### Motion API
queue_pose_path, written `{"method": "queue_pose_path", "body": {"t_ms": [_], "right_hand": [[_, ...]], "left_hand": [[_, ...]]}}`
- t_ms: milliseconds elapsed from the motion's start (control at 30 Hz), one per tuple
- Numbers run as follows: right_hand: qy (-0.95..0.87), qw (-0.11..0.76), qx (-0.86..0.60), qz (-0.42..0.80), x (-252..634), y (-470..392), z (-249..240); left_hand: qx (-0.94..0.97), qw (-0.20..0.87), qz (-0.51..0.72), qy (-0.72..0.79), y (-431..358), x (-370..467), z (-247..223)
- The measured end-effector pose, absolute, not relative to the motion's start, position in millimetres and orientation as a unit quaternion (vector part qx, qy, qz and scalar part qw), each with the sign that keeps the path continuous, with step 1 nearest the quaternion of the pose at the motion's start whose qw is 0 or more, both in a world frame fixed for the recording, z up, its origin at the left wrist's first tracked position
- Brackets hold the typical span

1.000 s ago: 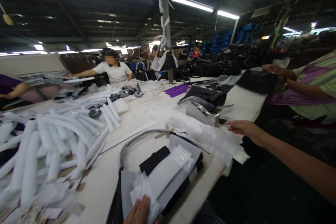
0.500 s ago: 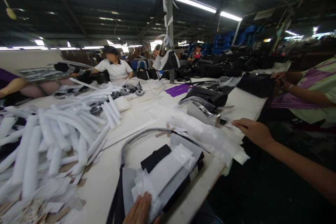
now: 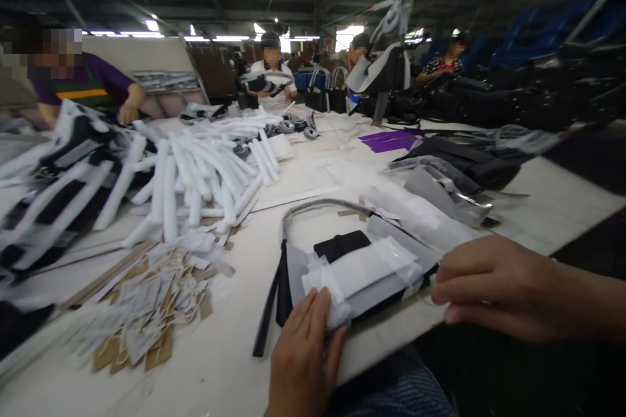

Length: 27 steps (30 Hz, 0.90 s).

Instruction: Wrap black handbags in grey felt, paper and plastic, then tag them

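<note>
Currently, a black handbag with a pale grey sheet across its upper face (image 3: 296, 267) lies flat on the white tabletop (image 3: 235, 352), along the near edge. Long axis of the bag: oblique, near-left to far-right. Its long handle, sleeved in clear film (image 3: 317, 203), arches away from the wearer on the far side; a dark strap trails from its left end toward the wearer. On the bag: a flat white packet in clear wrap (image 3: 374, 267), roughly parallel to that axis, and a folded black fabric piece (image 3: 342, 245) just beyond.

Left hand (image 3: 304, 342): fingers laid nearly flat on the packet's left end, not wrapped round it. Right hand (image 3: 493, 287): just off the bag's right end, fingers bunched narrowly; cannot tell whether anything is pinched.

Left of the bag: brown card tags with pale strings (image 3: 147, 319). Farther left and beyond: heaped white foam-like tubes (image 3: 195, 176). Beyond the bag: flat purple strips (image 3: 388, 141).
</note>
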State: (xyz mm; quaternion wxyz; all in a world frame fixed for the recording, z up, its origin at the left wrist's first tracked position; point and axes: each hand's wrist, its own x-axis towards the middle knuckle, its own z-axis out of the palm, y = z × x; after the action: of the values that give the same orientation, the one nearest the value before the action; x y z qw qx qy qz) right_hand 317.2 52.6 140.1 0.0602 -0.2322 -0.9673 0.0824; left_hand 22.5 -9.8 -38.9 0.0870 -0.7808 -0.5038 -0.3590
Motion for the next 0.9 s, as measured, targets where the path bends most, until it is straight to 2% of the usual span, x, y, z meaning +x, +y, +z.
{"method": "queue_pose_path", "body": {"t_ms": [100,200,533,900], "right_hand": [[-0.944,0.019,-0.197,0.262,266.4,76.7,143.2],[-0.942,-0.014,-0.153,0.297,224.2,110.8,134.8],[-0.959,-0.173,-0.108,0.197,150.5,189.7,81.6],[-0.948,-0.291,-0.085,0.095,112.3,193.5,75.2]], "left_hand": [[-0.771,0.055,-0.378,-0.509,-10.4,25.3,-35.3],[-0.766,0.037,-0.390,-0.510,-10.3,26.1,-33.1],[-0.754,0.064,-0.417,-0.503,-5.5,28.5,-37.1],[-0.732,0.050,-0.456,-0.503,-1.3,27.3,-33.6]]}}
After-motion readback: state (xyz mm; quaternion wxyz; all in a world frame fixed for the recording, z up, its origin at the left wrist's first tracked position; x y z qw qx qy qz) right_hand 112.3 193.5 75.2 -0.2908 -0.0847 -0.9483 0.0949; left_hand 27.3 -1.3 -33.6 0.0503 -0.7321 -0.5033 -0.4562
